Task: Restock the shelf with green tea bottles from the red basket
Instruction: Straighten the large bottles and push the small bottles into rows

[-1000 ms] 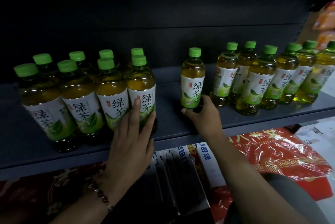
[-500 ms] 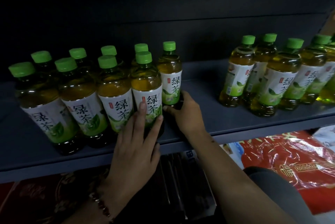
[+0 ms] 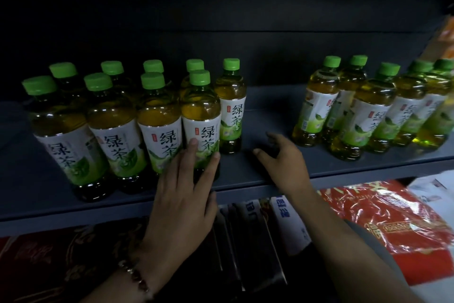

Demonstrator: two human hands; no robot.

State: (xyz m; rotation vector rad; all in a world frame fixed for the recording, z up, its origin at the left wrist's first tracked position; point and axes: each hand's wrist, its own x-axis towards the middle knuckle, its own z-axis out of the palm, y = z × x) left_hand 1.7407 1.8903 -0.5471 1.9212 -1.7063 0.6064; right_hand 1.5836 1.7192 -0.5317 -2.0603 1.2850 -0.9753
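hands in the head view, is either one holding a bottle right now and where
Nothing is held. The left hand rests straight fingers on a front bottle label; the right hand hovers empty.

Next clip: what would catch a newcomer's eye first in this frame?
Two clusters of green-capped tea bottles on the dark shelf: the left cluster and the right cluster, with a bare gap between. The left hand rests straight fingers on the front bottle; the right hand hovers empty in the gap.

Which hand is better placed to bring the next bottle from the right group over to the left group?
Probably the right hand: it is open and free on the shelf, nearer the right group. The left hand rests on a front bottle of the left group.
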